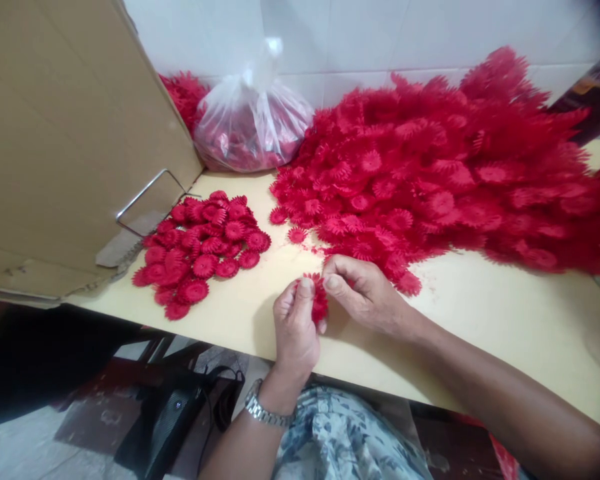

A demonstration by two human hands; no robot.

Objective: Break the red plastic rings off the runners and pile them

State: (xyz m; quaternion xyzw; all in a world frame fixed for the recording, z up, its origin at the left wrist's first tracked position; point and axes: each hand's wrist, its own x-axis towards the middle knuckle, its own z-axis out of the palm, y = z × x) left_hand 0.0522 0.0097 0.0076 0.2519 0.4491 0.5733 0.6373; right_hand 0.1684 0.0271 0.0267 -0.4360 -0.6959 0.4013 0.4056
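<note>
I see the left hand (pixel 297 327) gripping a red flower (pixel 319 301), the right hand (pixel 367 297) pinching its edge, over a yellow table (pixel 485 313) against a white wall (pixel 360 33).

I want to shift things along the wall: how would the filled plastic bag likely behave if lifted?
The plastic bag will probably feel floppy, since its thin film is creased. Its red contents may shift and sag, as they lie low inside. It seems more apt to slump than roll, given its broad base on the table.
</note>
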